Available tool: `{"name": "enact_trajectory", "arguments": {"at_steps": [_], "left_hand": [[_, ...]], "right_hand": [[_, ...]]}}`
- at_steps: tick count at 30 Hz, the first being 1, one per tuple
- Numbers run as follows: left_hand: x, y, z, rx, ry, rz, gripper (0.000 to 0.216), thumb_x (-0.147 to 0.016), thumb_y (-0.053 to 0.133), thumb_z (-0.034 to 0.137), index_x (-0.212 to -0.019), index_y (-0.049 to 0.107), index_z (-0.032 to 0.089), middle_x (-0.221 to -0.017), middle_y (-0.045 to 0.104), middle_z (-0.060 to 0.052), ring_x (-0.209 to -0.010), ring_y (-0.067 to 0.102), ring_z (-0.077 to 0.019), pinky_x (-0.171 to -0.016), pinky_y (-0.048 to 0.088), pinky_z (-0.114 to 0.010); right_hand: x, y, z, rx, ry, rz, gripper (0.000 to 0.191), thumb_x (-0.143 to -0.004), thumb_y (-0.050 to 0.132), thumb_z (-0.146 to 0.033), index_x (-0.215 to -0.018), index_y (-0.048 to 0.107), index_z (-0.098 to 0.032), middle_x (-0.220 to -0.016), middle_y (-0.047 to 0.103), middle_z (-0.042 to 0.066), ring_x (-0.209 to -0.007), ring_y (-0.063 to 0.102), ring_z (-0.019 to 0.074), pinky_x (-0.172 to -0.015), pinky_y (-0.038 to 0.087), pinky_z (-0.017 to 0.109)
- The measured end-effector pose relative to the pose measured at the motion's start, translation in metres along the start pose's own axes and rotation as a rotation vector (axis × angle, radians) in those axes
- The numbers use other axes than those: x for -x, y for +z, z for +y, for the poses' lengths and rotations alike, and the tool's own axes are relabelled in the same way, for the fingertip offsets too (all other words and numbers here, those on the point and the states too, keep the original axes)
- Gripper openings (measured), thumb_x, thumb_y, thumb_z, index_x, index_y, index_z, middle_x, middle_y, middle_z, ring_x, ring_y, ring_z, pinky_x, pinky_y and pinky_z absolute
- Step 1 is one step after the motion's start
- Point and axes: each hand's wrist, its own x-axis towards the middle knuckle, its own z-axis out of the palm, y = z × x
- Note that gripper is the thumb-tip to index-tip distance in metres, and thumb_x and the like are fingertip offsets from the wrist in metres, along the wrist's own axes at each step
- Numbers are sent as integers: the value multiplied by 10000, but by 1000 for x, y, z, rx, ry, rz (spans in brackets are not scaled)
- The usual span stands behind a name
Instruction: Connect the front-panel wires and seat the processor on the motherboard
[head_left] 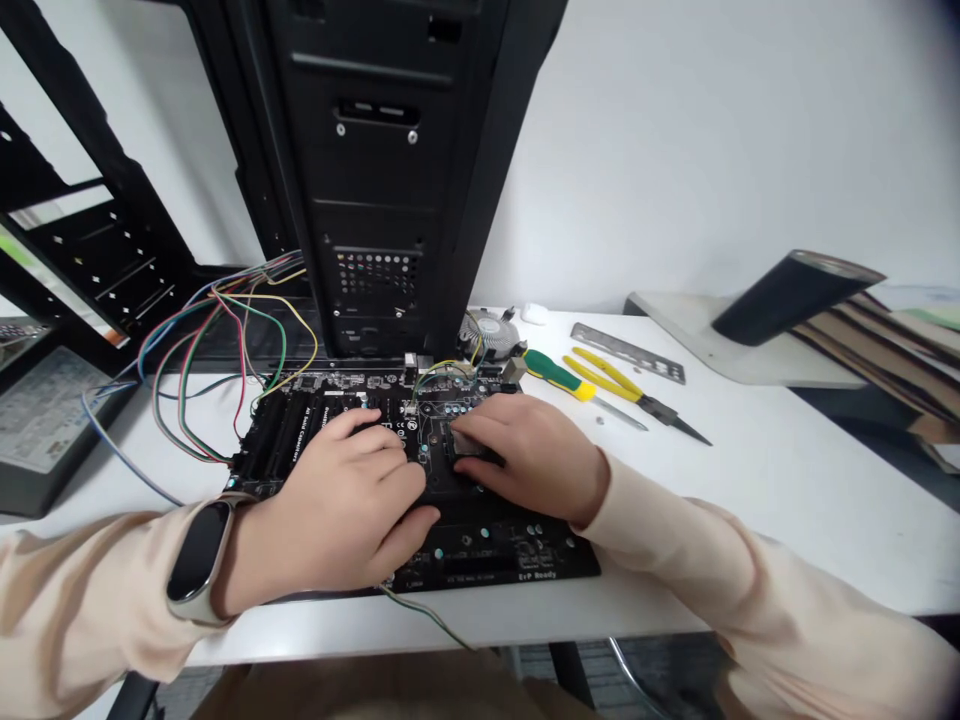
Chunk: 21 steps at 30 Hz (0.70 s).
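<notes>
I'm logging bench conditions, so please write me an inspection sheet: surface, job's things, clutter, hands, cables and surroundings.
Surface: white table, partly covered.
Job's things: motherboard, black, lying on the table, marked "ErP Ready".
Clutter: screwdriver, pliers and metal plate to the right; cooling fan beyond the motherboard.
Hands: left hand over the motherboard; right hand at a grey part, identity unclear.
Cables: coloured wires looping at the left.
Surroundings: black computer case behind; white wall.
</notes>
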Motion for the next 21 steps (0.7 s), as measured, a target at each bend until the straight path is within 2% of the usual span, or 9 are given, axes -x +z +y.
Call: {"name": "enact_trajectory", "arguments": {"at_steps": [5,7,11,16,21], "left_hand": [[-1,-2,1,-1,-43,-39,234,-874,460,278,-737,609,161,-704,602,-37,-723,558,-213,-925,356,-470],[0,-2,1,6,-64,-58,192,-868,471,260,-890,622,144,-847,648,-63,-833,585,-238,-991,304,-505],[2,-1,1,27,-80,-106,342,-859,485,226,-1180,531,118,-1083,661,-88,-1050,571,-261,-1076,218,-510],[1,0,0,44,-84,-173,380,-866,470,216,-1235,490,129,-1150,659,-88,-1085,578,-253,-1108,187,-509],[-2,-2,0,80,-83,-247,377,-872,463,237,-1233,488,131,-1073,672,-97,-1033,611,-246,-1113,213,-533]], "right_hand": [[-3,1,-1,-37,17,31,236,-829,622,-286,-995,623,-118,-894,648,97,-817,568,218,-725,456,339],[-4,1,-2,-58,21,46,262,-817,636,-276,-1023,614,-117,-943,644,109,-855,570,232,-755,475,362],[-4,-2,-2,-127,10,106,292,-776,669,-211,-1043,601,-115,-979,617,114,-892,558,235,-774,501,378],[-3,-4,-1,-210,-25,117,224,-826,551,-103,-1042,606,-113,-932,600,106,-822,566,188,-691,513,317],[-3,-10,2,-395,-89,184,122,-847,533,-102,-890,628,-165,-817,633,44,-748,582,137,-663,493,256]]}}
